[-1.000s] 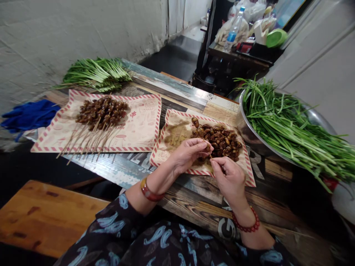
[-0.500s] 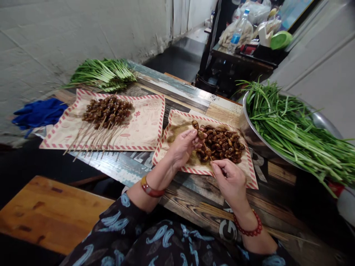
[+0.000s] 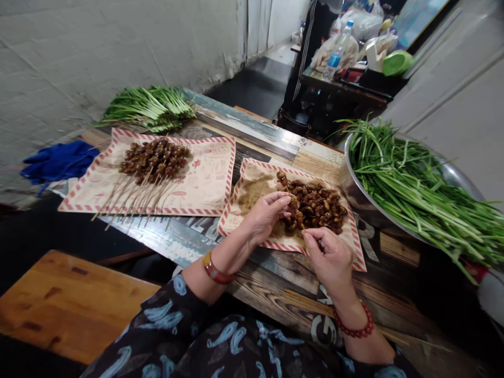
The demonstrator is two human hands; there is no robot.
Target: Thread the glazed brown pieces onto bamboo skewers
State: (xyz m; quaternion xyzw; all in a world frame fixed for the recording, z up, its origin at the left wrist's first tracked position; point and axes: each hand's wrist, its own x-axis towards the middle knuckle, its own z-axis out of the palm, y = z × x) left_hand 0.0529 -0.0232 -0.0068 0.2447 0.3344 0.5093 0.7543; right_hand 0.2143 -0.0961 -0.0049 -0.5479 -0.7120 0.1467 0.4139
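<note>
Over the stained paper [image 3: 252, 181], hands close together, both closed on one skewer [image 3: 303, 227]. Left hand [image 3: 270, 215]: thumb and fingers pinching a glossy brown piece [image 3: 293, 201] on the skewer. Right hand [image 3: 329, 256]: fingers curled, thumb and forefinger gripping the skewer's lower part, near edge of the stained paper. Number of pieces threaded: cannot tell, partly hidden by fingers and lost against the heap. On the stained paper, mostly toward its right half: heap of brown pieces [image 3: 321, 207], shiny, tightly bunched. Left of the stained paper, touching or nearly so: second paper [image 3: 208, 191], red-striped border, carrying loaded skewers [image 3: 157, 160] in a stack, bare stick ends toward the wearer and past the sheet's edge. Farther left of the stained paper: blue cloth [image 3: 61, 163], crumpled. Beyond and left of the stained paper: bundle of greens [image 3: 149, 107]. Just right of the stained paper: metal bowl [image 3: 346, 173], heaped with long greens [image 3: 417, 184], some hanging over the rim. Under the stained paper: wood-pattern table [image 3: 315, 163]. Well beyond the stained paper: plastic bottle [image 3: 336, 52], blue-capped, plus a light green item [image 3: 397, 63].
</note>
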